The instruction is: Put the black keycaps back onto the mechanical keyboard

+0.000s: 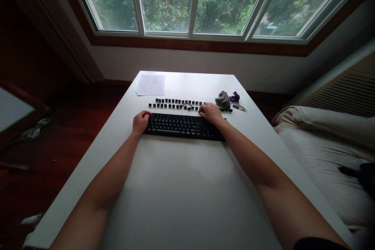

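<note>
A black keyboard (175, 125) lies flat across the white table. My left hand (141, 122) is closed on its far left corner, thumb and fingers pressed together at the edge. Beyond the keyboard, loose black keycaps (170, 106) are set out in two rows. At the right part of the nearer row is my right hand (211, 113), its fingers bent down and drawn together around a dark keycap (200, 110), partly hidden by the fingertips. My right wrist and forearm cover the keyboard's right end.
A grey cloth (223, 100) and a purple cloth (234, 97) lie at the right, beside a thin tool (240, 107). Printed paper (150, 85) rests at the far left of the table (187, 187). A cushioned seat (316, 156) stands at the right; a window is ahead.
</note>
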